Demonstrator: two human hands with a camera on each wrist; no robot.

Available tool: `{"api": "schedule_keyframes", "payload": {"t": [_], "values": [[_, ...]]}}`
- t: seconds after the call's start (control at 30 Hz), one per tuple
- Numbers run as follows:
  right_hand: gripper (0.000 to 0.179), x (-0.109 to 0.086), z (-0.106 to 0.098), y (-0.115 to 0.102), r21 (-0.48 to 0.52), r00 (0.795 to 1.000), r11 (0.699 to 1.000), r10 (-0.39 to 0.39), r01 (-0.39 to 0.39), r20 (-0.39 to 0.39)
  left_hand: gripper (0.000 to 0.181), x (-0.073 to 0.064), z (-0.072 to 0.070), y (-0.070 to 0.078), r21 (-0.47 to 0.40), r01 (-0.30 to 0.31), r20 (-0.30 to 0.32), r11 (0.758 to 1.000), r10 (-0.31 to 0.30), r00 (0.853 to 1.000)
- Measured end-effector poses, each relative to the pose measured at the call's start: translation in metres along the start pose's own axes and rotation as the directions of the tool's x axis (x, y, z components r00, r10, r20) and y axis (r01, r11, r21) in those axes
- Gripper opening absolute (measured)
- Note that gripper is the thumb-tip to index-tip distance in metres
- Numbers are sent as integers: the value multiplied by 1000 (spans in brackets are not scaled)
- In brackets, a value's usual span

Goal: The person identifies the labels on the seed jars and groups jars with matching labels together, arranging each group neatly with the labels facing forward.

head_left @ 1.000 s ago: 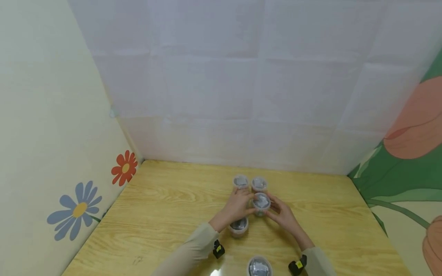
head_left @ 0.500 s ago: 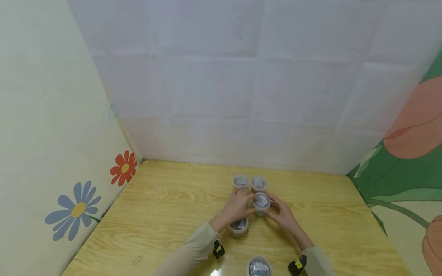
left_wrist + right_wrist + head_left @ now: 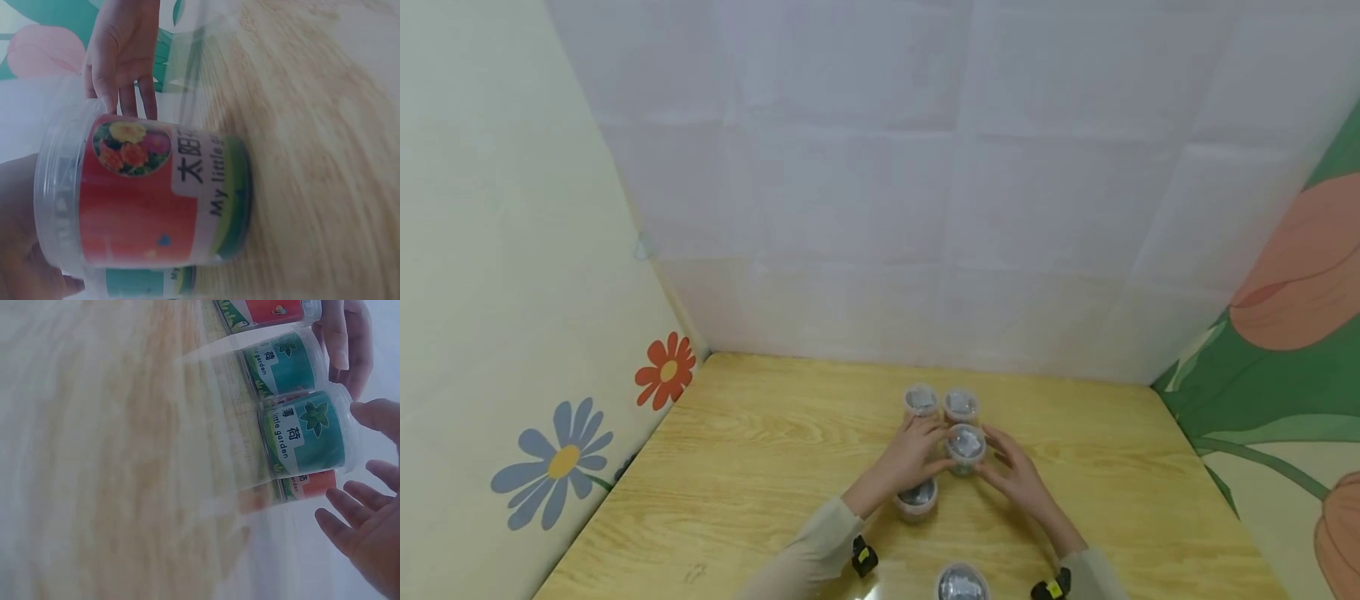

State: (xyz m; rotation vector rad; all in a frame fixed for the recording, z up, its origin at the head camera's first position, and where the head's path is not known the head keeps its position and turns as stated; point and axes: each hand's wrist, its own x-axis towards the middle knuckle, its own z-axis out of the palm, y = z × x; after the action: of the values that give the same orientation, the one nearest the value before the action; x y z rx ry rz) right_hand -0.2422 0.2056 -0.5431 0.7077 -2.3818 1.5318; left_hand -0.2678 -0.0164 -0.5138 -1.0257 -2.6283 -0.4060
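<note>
Several clear lidded plant jars stand in a cluster on the table. The nearer right teal-labelled jar (image 3: 966, 445) is between both hands. My right hand (image 3: 1022, 482) is beside it, thumb at its lid and fingers spread away from its wall, as the right wrist view shows. My left hand (image 3: 904, 457) reaches over a second teal-labelled jar (image 3: 287, 362), hidden from above, with index finger and thumb stretched toward the right-hand jar. Straight left fingers (image 3: 338, 350) show at the lids. A red-labelled jar (image 3: 134, 194) stands in front, under the left wrist.
Two jars, a back left jar (image 3: 921, 400) and a back right jar (image 3: 961, 405), stand behind the hands. A single jar (image 3: 962, 583) stands apart at the near edge of view. White sheeting (image 3: 850, 208) hangs behind the wooden table (image 3: 760, 467).
My right fingers have eased slightly away from the teal-labelled jar's side. The jars and my left hand stay nearly where they were; the head view has shifted a little.
</note>
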Motion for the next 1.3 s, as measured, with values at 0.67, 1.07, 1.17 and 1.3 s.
{"api": "schedule_keyframes", "payload": {"t": [0.67, 1.07, 1.17, 1.3], "values": [[61, -15, -7, -29, -156, 993, 984, -101, 91, -56, 56, -29, -7, -4, -80, -208, -43, 975, 205, 978], [53, -20, -7, -14, -158, 982, 970, -189, 185, -7, 57, -34, -12, -4, -105, -235, -13, 966, 235, 972], [53, -22, -6, -15, -154, 980, 969, -198, 195, -5, 56, -37, -13, -3, -124, -245, -10, 962, 245, 969], [53, -25, -6, -19, -141, 979, 969, -201, 202, 19, 56, -40, -14, -2, -134, -263, -6, 956, 264, 964]]}}
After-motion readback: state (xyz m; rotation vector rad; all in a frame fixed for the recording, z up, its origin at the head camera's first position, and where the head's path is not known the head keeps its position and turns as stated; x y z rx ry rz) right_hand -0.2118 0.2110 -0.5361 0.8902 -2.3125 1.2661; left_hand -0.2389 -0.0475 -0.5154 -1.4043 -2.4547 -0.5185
